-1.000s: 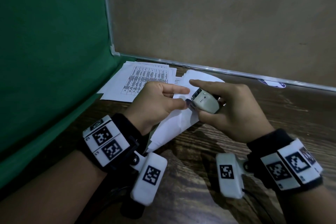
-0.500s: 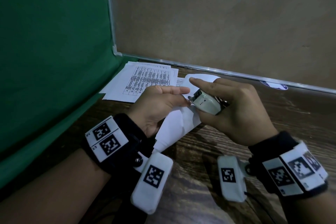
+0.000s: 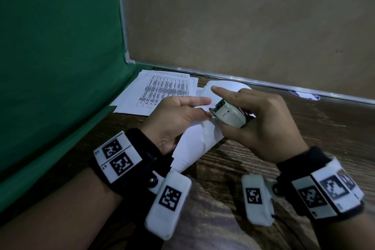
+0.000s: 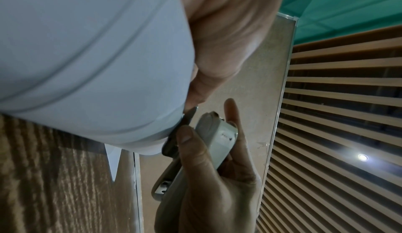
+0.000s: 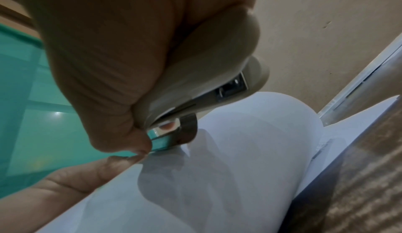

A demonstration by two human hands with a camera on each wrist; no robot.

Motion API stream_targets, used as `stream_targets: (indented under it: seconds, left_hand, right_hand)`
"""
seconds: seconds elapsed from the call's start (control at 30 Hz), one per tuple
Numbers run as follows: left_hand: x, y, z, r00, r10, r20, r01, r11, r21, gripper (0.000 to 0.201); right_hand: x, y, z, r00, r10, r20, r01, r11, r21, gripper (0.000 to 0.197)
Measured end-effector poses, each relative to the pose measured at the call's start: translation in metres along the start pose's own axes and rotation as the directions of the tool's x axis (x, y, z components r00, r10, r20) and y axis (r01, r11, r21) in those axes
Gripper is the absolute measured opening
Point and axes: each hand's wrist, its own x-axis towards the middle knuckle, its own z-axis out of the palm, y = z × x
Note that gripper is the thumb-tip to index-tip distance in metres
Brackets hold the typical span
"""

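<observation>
My right hand [image 3: 261, 122] grips a small white stapler [image 3: 228, 114], index finger stretched out straight above it. The stapler's metal mouth [image 4: 187, 116] sits on the edge of a bundle of white sheets [image 3: 194, 140] curled into a loose roll. My left hand [image 3: 176, 119] pinches that same edge between thumb and fingers right beside the stapler. In the right wrist view the stapler [image 5: 208, 81] hangs over the curved white sheets [image 5: 239, 159], its metal base touching the paper. The left wrist view shows the roll [image 4: 87, 56] from below.
A stack of printed sheets with a table [image 3: 162, 91] lies on the dark wooden desk [image 3: 314, 138] at the back left. A green cloth [image 3: 50, 67] covers the left side. A brown board with a metal frame [image 3: 243, 26] stands behind. A round sticker [image 3: 304, 95] lies near the board.
Both hands with the stapler and papers have stayed together at nearly the same place; the stapler has tilted a little and the left fingers have straightened over the sheet edge.
</observation>
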Motion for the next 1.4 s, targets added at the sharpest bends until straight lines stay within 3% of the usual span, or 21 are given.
stream_targets:
  seconds: [0.13, 0.2, 0.3, 0.37, 0.43, 0.5, 0.6, 0.67, 0.73, 0.8, 0.87, 0.97, 1.0, 1.03, 1.07, 1.13, 1.2, 1.27, 1.33, 1.4]
  left_hand:
    - [-0.001, 0.005, 0.003, 0.998, 0.055, -0.007, -0.054, 0.996, 0.068, 0.023]
    - [-0.004, 0.012, 0.003, 0.999, 0.039, 0.009, -0.039, 0.999, 0.0, 0.032]
    - [-0.003, 0.019, -0.002, 0.991, 0.071, 0.116, -0.06, 0.994, -0.095, 0.056]
    - [-0.004, 0.021, -0.005, 0.973, 0.154, 0.169, -0.159, 0.987, 0.017, 0.059]
    - [-0.004, 0.025, -0.006, 0.936, 0.289, 0.2, -0.33, 0.92, 0.213, 0.051]
    - [-0.006, 0.037, 0.0, 0.874, 0.441, 0.205, -0.484, 0.747, 0.456, 0.046]
    - [-0.004, 0.074, 0.013, 0.687, 0.693, 0.218, -0.591, 0.36, 0.722, 0.024]
    - [0.001, 0.105, 0.018, 0.576, 0.78, 0.244, -0.584, 0.185, 0.79, 0.015]
    - [0.012, 0.137, 0.016, 0.537, 0.806, 0.249, -0.468, 0.04, 0.883, 0.016]
    - [0.018, 0.168, 0.011, 0.558, 0.795, 0.238, -0.335, -0.046, 0.941, 0.015]
    - [0.016, 0.194, 0.007, 0.597, 0.758, 0.262, -0.325, -0.07, 0.943, 0.017]
    - [0.016, 0.218, -0.002, 0.714, 0.669, 0.208, -0.277, -0.002, 0.961, 0.017]
    - [0.018, 0.22, -0.008, 0.762, 0.622, 0.182, -0.237, 0.006, 0.972, 0.017]
    - [0.019, 0.218, -0.015, 0.809, 0.566, 0.158, -0.202, 0.016, 0.979, 0.017]
    - [0.022, 0.213, -0.024, 0.852, 0.507, 0.13, -0.174, 0.039, 0.984, 0.018]
    - [0.031, 0.195, -0.043, 0.918, 0.391, 0.068, -0.123, 0.119, 0.985, 0.018]
    - [0.038, 0.169, -0.063, 0.962, 0.273, 0.022, -0.084, 0.218, 0.972, 0.013]
    - [0.042, 0.14, -0.077, 0.986, 0.167, 0.007, -0.063, 0.331, 0.941, 0.012]
    - [0.045, 0.111, -0.08, 0.994, 0.105, 0.026, -0.066, 0.395, 0.916, 0.013]
    - [0.048, 0.085, -0.073, 0.995, 0.078, 0.063, -0.09, 0.412, 0.907, 0.012]
  right_hand:
    - [-0.001, 0.006, -0.004, 0.985, 0.038, -0.169, -0.036, 0.999, 0.013, 0.061]
    - [-0.002, 0.01, -0.008, 0.955, 0.065, -0.289, -0.067, 0.998, 0.006, 0.06]
    - [-0.002, 0.018, -0.014, 0.874, 0.101, -0.475, -0.117, 0.993, -0.004, 0.057]
    - [-0.003, 0.024, -0.018, 0.806, 0.101, -0.583, -0.127, 0.992, -0.004, 0.056]
    - [-0.004, 0.032, -0.022, 0.74, 0.107, -0.664, -0.144, 0.99, -0.001, 0.056]
    - [-0.006, 0.039, -0.023, 0.694, 0.169, -0.7, -0.186, 0.981, 0.052, 0.056]
    - [-0.01, 0.045, -0.021, 0.636, 0.372, -0.676, -0.288, 0.927, 0.239, 0.057]
    - [-0.013, 0.049, -0.019, 0.615, 0.459, -0.641, -0.331, 0.889, 0.318, 0.058]
    - [-0.013, 0.052, -0.017, 0.591, 0.509, -0.625, -0.341, 0.86, 0.379, 0.058]
    - [-0.013, 0.053, -0.016, 0.594, 0.524, -0.61, -0.337, 0.851, 0.404, 0.056]
    - [-0.012, 0.052, -0.015, 0.622, 0.506, -0.598, -0.338, 0.862, 0.378, 0.059]
    - [-0.014, 0.049, -0.017, 0.646, 0.525, -0.554, -0.227, 0.825, 0.517, 0.096]
    - [-0.015, 0.05, -0.016, 0.641, 0.533, -0.552, -0.202, 0.811, 0.549, 0.103]
    - [-0.015, 0.051, -0.015, 0.637, 0.528, -0.562, -0.209, 0.82, 0.533, 0.098]
    - [-0.014, 0.05, -0.015, 0.627, 0.522, -0.578, -0.256, 0.839, 0.48, 0.086]
    - [-0.012, 0.051, -0.016, 0.55, 0.545, -0.633, -0.386, 0.838, 0.386, 0.063]
    - [-0.012, 0.055, -0.02, 0.463, 0.551, -0.695, -0.445, 0.822, 0.356, 0.054]
    - [-0.011, 0.056, -0.026, 0.44, 0.526, -0.728, -0.454, 0.83, 0.325, 0.053]
    - [-0.011, 0.053, -0.03, 0.503, 0.489, -0.713, -0.461, 0.849, 0.257, 0.049]
    - [-0.008, 0.042, -0.032, 0.646, 0.501, -0.576, -0.427, 0.863, 0.271, 0.043]
